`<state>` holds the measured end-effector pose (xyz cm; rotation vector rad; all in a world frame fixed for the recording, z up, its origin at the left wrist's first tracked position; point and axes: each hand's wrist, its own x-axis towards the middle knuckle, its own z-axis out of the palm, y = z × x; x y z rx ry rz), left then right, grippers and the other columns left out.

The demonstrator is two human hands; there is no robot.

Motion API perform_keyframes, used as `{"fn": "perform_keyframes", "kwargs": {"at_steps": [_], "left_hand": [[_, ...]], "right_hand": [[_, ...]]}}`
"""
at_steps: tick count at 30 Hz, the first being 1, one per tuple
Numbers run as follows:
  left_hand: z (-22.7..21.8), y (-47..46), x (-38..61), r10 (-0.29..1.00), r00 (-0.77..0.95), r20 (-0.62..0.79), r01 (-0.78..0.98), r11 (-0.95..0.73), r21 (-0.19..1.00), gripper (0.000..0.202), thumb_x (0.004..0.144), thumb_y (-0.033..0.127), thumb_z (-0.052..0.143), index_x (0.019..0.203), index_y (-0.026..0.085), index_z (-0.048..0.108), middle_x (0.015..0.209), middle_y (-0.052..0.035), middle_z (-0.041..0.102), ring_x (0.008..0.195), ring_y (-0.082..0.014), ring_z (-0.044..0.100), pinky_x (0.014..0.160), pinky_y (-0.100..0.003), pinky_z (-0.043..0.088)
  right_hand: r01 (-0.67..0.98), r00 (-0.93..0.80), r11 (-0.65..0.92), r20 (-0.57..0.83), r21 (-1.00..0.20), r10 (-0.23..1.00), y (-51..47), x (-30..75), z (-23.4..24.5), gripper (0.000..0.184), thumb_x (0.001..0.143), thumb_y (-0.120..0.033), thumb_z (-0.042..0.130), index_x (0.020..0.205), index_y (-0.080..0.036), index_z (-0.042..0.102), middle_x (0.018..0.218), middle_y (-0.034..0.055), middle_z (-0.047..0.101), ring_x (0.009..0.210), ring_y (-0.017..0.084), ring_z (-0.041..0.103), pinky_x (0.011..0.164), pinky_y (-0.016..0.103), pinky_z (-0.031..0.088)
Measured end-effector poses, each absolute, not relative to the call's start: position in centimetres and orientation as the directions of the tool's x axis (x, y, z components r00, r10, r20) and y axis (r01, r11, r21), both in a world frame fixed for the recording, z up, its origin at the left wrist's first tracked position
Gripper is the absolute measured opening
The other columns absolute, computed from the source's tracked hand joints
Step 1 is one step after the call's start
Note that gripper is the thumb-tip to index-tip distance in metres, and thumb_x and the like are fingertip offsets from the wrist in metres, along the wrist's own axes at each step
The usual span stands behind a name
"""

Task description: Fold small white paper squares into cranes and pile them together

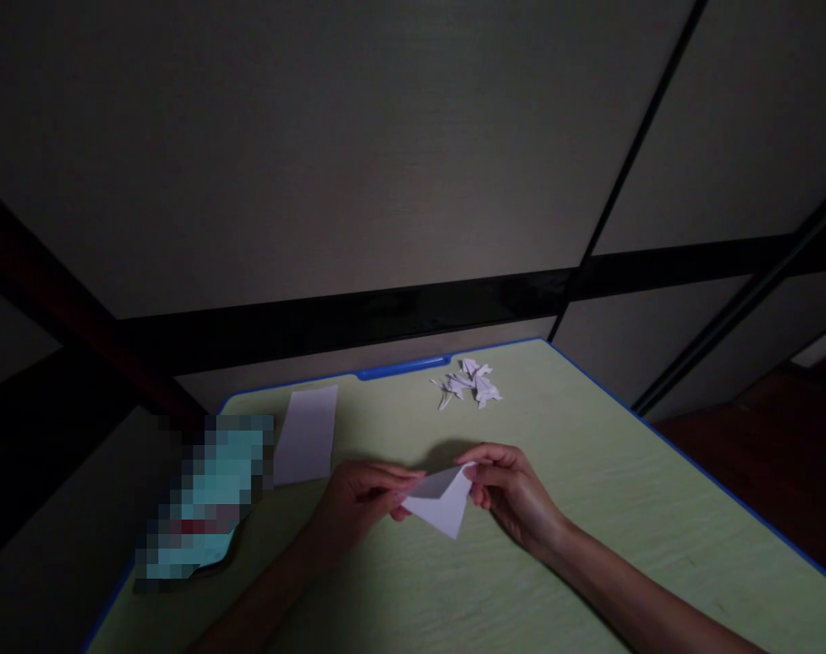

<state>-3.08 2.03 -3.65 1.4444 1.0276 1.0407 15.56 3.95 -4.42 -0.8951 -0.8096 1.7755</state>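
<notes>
Between my two hands is a folded sheet of white paper (446,510), held just above the table with one corner pointing down toward me. My left hand (358,500) pinches its left end between thumb and fingers. At the upper right corner, my right hand (512,490) grips the paper with its thumb in front and fingers behind. Beyond the hands lies a small cluster of folded white paper figures (477,383), with thin paper strips beside them. Part of the held paper is covered by my fingertips.
The pale green table (590,472) has a blue rim and a blue slot (405,368) at its far edge. A stack of white paper (307,434) lies at the left, next to a blurred-out turquoise object (212,495). A panelled cabinet front (358,163) rises behind the table.
</notes>
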Motion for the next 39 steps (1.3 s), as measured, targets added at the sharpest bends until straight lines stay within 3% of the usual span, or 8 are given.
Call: {"fn": "perform_keyframes", "kwargs": {"at_steps": [6, 11, 14, 18, 26, 29, 33, 39], "left_hand": [[-3.6, 1.8, -2.9, 0.936, 0.294, 0.192, 0.142, -0.242, 0.960, 0.014, 0.062, 0.013, 0.055, 0.062, 0.018, 0.068, 0.080, -0.0082, 0.068, 0.063, -0.0169, 0.063, 0.051, -0.024, 0.050], [-3.5, 1.6, -3.2, 0.875, 0.356, 0.328, 0.316, -0.443, 0.839, 0.026, 0.061, 0.010, 0.055, 0.084, 0.017, 0.065, 0.089, -0.0077, 0.066, 0.083, -0.0187, 0.059, 0.075, -0.031, 0.046], [-3.4, 1.3, -3.0, 0.879, 0.370, 0.301, 0.441, -0.452, 0.775, 0.037, 0.056, 0.011, 0.062, 0.092, 0.018, 0.062, 0.095, -0.0071, 0.064, 0.087, -0.0195, 0.058, 0.078, -0.031, 0.045], [-3.6, 0.9, -2.4, 0.874, 0.417, 0.250, 0.437, -0.433, 0.788, 0.054, 0.045, 0.016, 0.071, 0.098, 0.022, 0.059, 0.102, -0.0061, 0.060, 0.091, -0.0215, 0.056, 0.078, -0.031, 0.045], [-3.3, 0.8, -2.1, 0.935, 0.293, 0.198, 0.390, -0.306, 0.868, 0.025, 0.065, 0.021, 0.057, 0.089, 0.025, 0.063, 0.098, -0.0024, 0.062, 0.089, -0.0189, 0.057, 0.082, -0.029, 0.041], [-3.2, 0.8, -2.0, 0.965, 0.213, 0.150, 0.392, -0.225, 0.892, 0.018, 0.068, 0.023, 0.053, 0.079, 0.022, 0.067, 0.085, -0.0009, 0.067, 0.076, -0.0183, 0.061, 0.072, -0.026, 0.045], [-3.1, 0.9, -1.5, 0.994, 0.109, 0.013, 0.307, -0.046, 0.951, 0.019, 0.066, 0.023, 0.053, 0.056, 0.017, 0.068, 0.056, 0.0005, 0.067, 0.055, -0.0157, 0.059, 0.054, -0.022, 0.043], [-2.9, 0.9, -0.8, 0.964, 0.189, -0.189, 0.038, 0.186, 0.982, 0.014, 0.062, 0.022, 0.055, 0.060, 0.012, 0.066, 0.056, 0.0005, 0.065, 0.056, -0.0147, 0.059, 0.057, -0.023, 0.046]], "right_hand": [[-0.479, -0.283, -0.359, -0.246, -0.801, 0.927, 4.1, 15.7, -4.5, 0.012, 0.047, -0.003, 0.053, 0.049, -0.009, 0.063, 0.037, 0.0001, 0.057, 0.028, 0.003, 0.046, 0.030, 0.008, 0.034], [-0.454, -0.301, -0.359, -0.239, -0.815, 0.923, 3.9, 15.5, -4.1, 0.011, 0.048, -0.004, 0.053, 0.049, -0.010, 0.062, 0.035, -0.0012, 0.055, 0.029, 0.003, 0.046, 0.031, 0.008, 0.035], [-0.415, -0.341, -0.349, -0.212, -0.840, 0.916, 3.6, 15.3, -4.1, 0.010, 0.048, -0.003, 0.054, 0.050, -0.009, 0.062, 0.036, -0.0011, 0.055, 0.029, 0.004, 0.047, 0.031, 0.009, 0.035], [-0.428, -0.350, -0.356, -0.211, -0.831, 0.913, 3.5, 15.2, -4.2, 0.010, 0.050, -0.003, 0.053, 0.051, -0.009, 0.061, 0.039, -0.0008, 0.056, 0.032, 0.003, 0.047, 0.032, 0.009, 0.035], [-0.416, -0.378, -0.343, -0.183, -0.842, 0.907, 3.6, 15.3, -4.2, 0.006, 0.056, -0.007, 0.058, 0.060, -0.010, 0.061, 0.044, -0.0012, 0.058, 0.036, 0.004, 0.050, 0.036, 0.010, 0.037], [-0.380, -0.415, -0.291, -0.119, -0.878, 0.902, 3.5, 15.1, -4.4, 0.005, 0.063, -0.015, 0.058, 0.065, -0.011, 0.059, 0.051, 0.0007, 0.061, 0.039, 0.005, 0.052, 0.038, 0.013, 0.039], [-0.271, -0.460, -0.207, -0.062, -0.940, 0.885, 3.4, 15.0, -4.7, 0.023, 0.069, -0.030, 0.056, 0.057, -0.010, 0.057, 0.050, 0.0013, 0.060, 0.037, 0.004, 0.048, 0.038, 0.014, 0.038], [-0.159, -0.495, -0.125, -0.031, -0.979, 0.868, 3.2, 15.0, -4.8, 0.037, 0.073, -0.039, 0.049, 0.052, -0.009, 0.059, 0.039, -0.0016, 0.052, 0.030, 0.003, 0.042, 0.033, 0.014, 0.033]]}}
